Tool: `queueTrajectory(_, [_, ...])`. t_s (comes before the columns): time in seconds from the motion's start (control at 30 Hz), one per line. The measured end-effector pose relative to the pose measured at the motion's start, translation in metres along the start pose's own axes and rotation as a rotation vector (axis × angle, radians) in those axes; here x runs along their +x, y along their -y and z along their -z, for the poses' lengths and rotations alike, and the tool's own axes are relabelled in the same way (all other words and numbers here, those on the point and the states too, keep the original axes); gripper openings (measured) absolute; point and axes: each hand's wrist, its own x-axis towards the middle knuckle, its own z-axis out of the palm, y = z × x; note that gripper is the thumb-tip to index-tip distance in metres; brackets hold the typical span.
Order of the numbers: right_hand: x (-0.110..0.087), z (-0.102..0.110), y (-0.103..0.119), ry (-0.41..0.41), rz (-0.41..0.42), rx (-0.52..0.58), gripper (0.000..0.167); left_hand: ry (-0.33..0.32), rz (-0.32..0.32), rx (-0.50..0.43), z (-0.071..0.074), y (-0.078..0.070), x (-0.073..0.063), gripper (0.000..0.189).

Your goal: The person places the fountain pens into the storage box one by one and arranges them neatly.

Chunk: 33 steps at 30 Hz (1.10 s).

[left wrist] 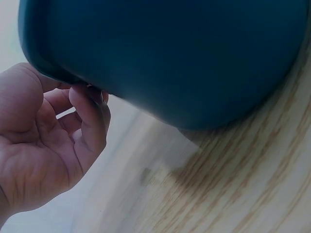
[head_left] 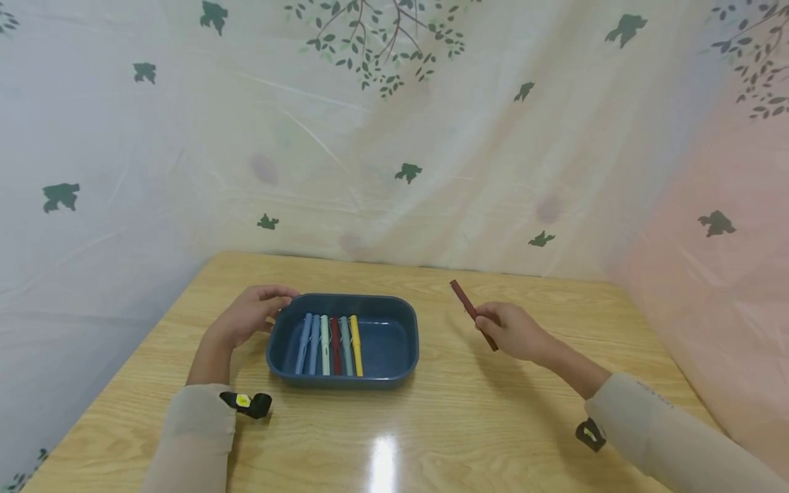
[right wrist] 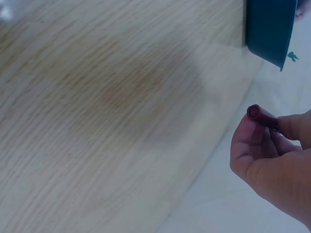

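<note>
A dark red pen (head_left: 464, 299) slants through the air right of the blue tray (head_left: 345, 384), pinched between the thumb and fingers of my right hand (head_left: 510, 331). Its round end (right wrist: 253, 111) faces the right wrist camera. My left hand (head_left: 249, 315) holds the tray's left back corner, with fingers (left wrist: 92, 116) bent at the rim. Several pens lie side by side in the tray's left part: blue ones, a pale green pen (head_left: 324, 346), another dark red pen (head_left: 335, 346), a grey-green pen (head_left: 346, 346) and a yellow pen (head_left: 356, 346).
The tray stands on a light wooden table (head_left: 468, 438). Behind the table hangs a pale curtain (head_left: 345, 185) with leaf prints, which continues along both sides. Black straps with small devices sit at both cuffs.
</note>
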Motion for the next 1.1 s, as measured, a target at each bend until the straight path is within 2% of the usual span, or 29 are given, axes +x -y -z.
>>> queueTrajectory(0.43, [0.010,0.003,0.020,-0.011,0.009,0.031,0.022,0.012,0.000,0.002,0.001,-0.001,-0.002,0.038])
queueTrajectory(0.67, [0.014,0.000,0.030,-0.008,-0.033,0.136,0.026,0.009,0.005,0.002,0.000,-0.003,-0.002,0.038])
queueTrajectory(0.93, [0.023,-0.011,0.044,-0.006,-0.032,0.237,0.023,0.006,0.003,0.003,-0.001,-0.002,-0.003,0.038])
queueTrajectory(1.1, [0.029,-0.019,0.054,-0.005,-0.027,0.265,0.023,0.006,-0.002,0.008,-0.001,-0.002,-0.003,0.038])
